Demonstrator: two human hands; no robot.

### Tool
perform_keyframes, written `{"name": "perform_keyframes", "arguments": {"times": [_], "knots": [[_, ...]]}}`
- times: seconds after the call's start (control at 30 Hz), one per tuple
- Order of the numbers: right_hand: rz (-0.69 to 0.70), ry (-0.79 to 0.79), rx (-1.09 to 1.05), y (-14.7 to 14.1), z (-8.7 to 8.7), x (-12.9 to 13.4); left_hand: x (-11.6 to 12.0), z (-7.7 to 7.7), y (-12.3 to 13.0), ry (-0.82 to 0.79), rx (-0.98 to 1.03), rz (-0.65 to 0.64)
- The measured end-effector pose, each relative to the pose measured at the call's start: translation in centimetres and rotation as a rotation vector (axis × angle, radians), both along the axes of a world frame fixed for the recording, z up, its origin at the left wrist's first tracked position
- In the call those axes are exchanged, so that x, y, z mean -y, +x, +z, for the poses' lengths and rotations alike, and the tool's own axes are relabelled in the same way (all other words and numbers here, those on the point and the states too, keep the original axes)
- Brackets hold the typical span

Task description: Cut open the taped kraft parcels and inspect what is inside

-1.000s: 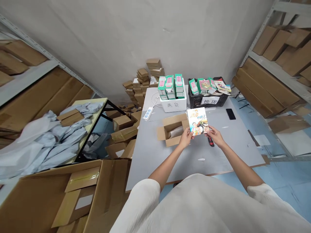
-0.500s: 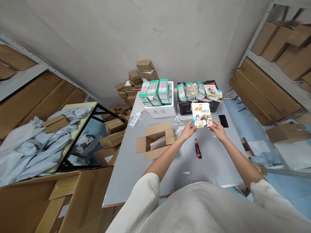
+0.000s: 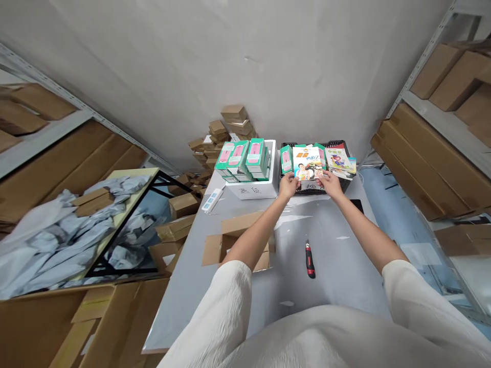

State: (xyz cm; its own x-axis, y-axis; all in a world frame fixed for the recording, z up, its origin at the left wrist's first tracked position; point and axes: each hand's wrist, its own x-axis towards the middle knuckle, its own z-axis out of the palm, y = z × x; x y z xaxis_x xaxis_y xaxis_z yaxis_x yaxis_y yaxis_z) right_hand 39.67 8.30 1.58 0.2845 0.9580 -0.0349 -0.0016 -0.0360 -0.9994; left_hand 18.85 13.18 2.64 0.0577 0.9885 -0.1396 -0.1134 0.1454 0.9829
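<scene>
A book with a picture cover [image 3: 308,164] is held between my two hands, over the front part of a black plastic basket [image 3: 336,186]. My left hand [image 3: 288,185] pinches its lower left corner, and my right hand [image 3: 330,183] grips the lower right corner. Behind the book, green-and-pink boxes [image 3: 286,159] stand in the basket, partly covered by it. Other books [image 3: 337,159] lie at the basket's right side. Nearer to me, a red-and-black utility knife [image 3: 310,261] rests on the grey table [image 3: 291,286].
Left of the basket stands a white foam box [image 3: 251,191] holding several green-and-pink boxes. An opened cardboard box [image 3: 241,225] sits partly behind my left forearm. A power strip [image 3: 213,199] lies at the table's left edge, a black phone [image 3: 356,205] by my right forearm.
Both hands have carried the book forward and slightly left, from above the table to over the basket. The camera view has shifted a little too.
</scene>
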Motion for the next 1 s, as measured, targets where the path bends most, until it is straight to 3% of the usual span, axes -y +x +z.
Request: {"name": "perform_keyframes", "arguments": {"times": [0.17,0.33,0.47,0.63,1.0], "knots": [[-0.034,-0.023,-0.021,-1.0,-1.0,-3.7,-3.4,0.0,0.0,-0.094,-0.093,0.026],[-0.046,0.044,0.005,-1.2,-1.8,-3.6,-4.7,0.0,0.3,-0.137,-0.125,0.133],[-0.024,0.080,0.057,-1.2,-2.0,-2.9,-5.0,0.0,0.5,-0.159,-0.066,0.143],[0.018,0.092,0.140,-1.5,-1.8,-2.2,-4.0,-0.4,0.1,-0.146,0.084,0.086],[0.056,-0.053,0.166,-4.0,-2.5,2.9,1.6,-1.2,-5.2,-0.179,-0.042,0.029]]}}
